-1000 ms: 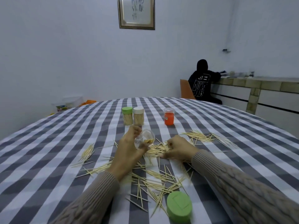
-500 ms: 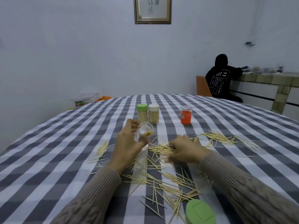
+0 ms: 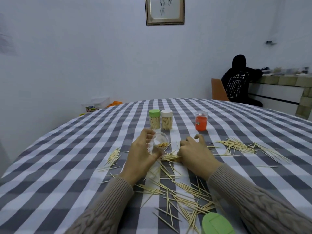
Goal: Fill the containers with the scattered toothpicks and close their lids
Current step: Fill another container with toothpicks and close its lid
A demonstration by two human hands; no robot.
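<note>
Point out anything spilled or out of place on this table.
Toothpicks lie scattered loose across the checked tablecloth. A green lid sits off its container at the near edge. The left hand holds the open clear container, barely filled.

Green lid: cut off by bottom edge. Clear container: near wall hidden behind left hand's fingers. Toothpick bundle: far end hidden under right hand's fingers; grip undeterminable. Framed picture: top cut off.
</note>
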